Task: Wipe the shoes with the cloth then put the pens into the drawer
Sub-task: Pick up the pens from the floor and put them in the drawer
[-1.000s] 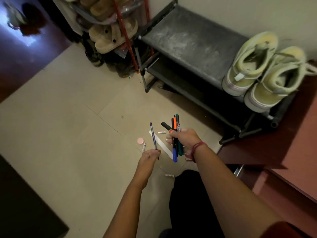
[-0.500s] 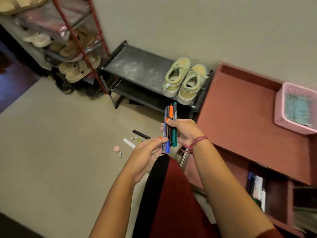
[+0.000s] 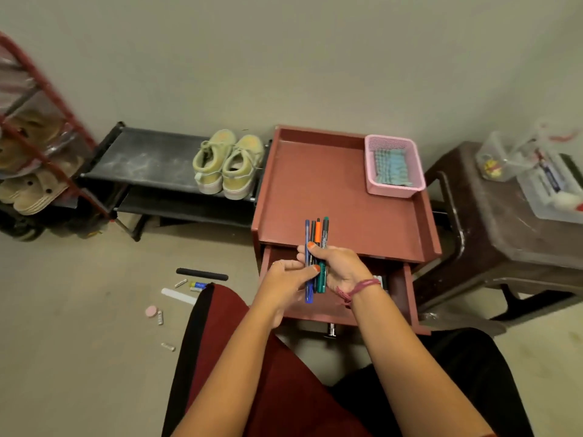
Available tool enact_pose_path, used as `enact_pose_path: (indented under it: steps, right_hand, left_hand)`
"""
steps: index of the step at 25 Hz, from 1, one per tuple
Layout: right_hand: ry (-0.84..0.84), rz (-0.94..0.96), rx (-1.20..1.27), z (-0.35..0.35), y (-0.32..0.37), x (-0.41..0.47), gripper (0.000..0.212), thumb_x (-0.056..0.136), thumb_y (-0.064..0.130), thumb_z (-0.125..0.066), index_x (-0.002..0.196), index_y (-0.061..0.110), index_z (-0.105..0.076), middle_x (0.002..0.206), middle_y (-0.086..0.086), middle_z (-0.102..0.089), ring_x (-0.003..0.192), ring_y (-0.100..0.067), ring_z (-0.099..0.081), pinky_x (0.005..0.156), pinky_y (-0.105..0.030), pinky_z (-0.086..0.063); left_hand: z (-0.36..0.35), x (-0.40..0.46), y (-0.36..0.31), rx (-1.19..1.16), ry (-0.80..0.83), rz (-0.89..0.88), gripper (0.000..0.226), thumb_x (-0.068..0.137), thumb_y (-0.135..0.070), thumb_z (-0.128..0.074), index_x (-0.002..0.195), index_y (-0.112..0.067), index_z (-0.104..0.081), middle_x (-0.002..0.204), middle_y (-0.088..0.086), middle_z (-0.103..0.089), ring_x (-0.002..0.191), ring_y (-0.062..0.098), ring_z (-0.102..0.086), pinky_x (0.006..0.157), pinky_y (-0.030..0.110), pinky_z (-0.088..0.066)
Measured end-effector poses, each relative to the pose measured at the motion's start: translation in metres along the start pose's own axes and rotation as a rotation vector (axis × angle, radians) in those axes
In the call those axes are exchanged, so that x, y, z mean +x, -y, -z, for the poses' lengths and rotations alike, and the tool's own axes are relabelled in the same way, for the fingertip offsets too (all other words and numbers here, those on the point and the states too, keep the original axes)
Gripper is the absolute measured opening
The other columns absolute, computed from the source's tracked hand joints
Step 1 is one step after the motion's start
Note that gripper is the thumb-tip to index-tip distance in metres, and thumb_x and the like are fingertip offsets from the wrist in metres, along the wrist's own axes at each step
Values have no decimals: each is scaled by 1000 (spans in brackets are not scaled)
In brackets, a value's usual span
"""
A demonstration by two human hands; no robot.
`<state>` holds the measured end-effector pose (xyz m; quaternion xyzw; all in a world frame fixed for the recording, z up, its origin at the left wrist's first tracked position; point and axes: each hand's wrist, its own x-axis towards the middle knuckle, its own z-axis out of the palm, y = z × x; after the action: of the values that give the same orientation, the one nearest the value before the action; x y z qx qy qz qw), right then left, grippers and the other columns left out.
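Right over the open drawer [image 3: 339,312], the right hand [image 3: 340,268] has a bundle of pens [image 3: 316,257] clutched upright, fingers and thumb curled round the barrels, tips fanning out above the fist and the tails hanging below it. Blue one on the near-left edge of the bundle, black beside it, orange poking up in the middle, green on the far side. The left hand [image 3: 288,279] is pressed in against the same bundle from the left, thumb and fingertips pinching the lower barrels, so both hands are on the pens at once. Beneath the grip sits the drawer, pulled out from the red cabinet [image 3: 331,190], its floor showing under the wrists. Up and to the left of the pens, well apart, the shoes [image 3: 228,165] stand as a pair on the black rack [image 3: 148,159], toes toward the wall. Up and to the right of the grip, a pink basket [image 3: 394,167] rests on the cabinet's top corner. Down to the left of the hands, on the floor, lie a black marker [image 3: 202,274], a white stick [image 3: 178,296] and a pink round piece [image 3: 151,311], scattered near one another
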<state>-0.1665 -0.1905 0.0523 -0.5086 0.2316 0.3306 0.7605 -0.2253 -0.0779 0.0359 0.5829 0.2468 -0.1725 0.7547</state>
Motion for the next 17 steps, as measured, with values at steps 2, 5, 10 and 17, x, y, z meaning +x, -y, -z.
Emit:
enact_pose_path:
  steps: [2, 5, 10, 17]
  right_hand:
    - [-37, 5, 30, 27, -6, 4, 19, 94, 4, -52, 109, -6, -57, 96, -12, -67, 84, -19, -65, 61, -30, -60]
    - [-75, -31, 47, 63, -21, 14, 27, 93, 7, -54, 117, -7, -56, 99, -13, -67, 84, -20, -66, 60, -30, -59]
    - [-135, -135, 163, 117, -51, 43, 22, 93, 14, -56, 112, 3, -57, 110, -11, -67, 82, -18, -69, 76, -43, -56]
    - [-273, -198, 255, 151, -64, 89, 9, 96, 8, -48, 98, 5, -56, 132, -16, -55, 105, -25, -62, 80, -31, -47]
  left_hand:
    - [-19, 9, 17, 25, 48, 35, 15, 88, -11, -68, 99, 0, -68, 95, 16, -73, 85, 23, -72, 77, 33, -59]
    - [-31, 21, 44, 17, 82, 76, 16, 87, -9, -68, 101, 0, -70, 95, 17, -74, 85, 24, -71, 77, 33, -59]
    - [-35, 46, 78, -51, 68, 226, 11, 86, -3, -68, 96, 1, -68, 90, 15, -74, 78, 18, -72, 66, 28, -59]
    - [-23, 78, 101, -186, -117, 311, 29, 85, -3, -69, 111, 9, -61, 101, 22, -71, 79, 21, -73, 64, 28, -60]
